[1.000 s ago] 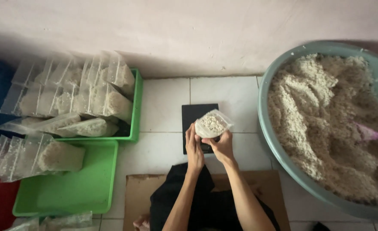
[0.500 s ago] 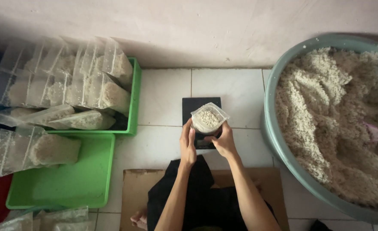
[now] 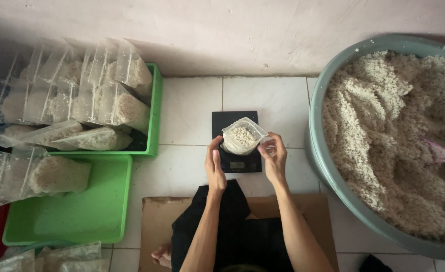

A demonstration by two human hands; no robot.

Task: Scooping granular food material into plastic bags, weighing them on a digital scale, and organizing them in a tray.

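A small clear plastic bag partly filled with pale grains stands on a black digital scale on the white tiled floor. My left hand rests against the bag's left side with the fingers straight. My right hand pinches the bag's open top edge on the right. Both forearms reach forward over my dark-clothed lap.
A large grey-green basin heaped with pale grains fills the right side, with a pink scoop stuck in it. Two green trays at left hold several filled clear bags. Brown cardboard lies under me.
The view has shifted a little. The bag stays on the scale; my left hand has flattened beside it and my right hand has moved up to its top edge.
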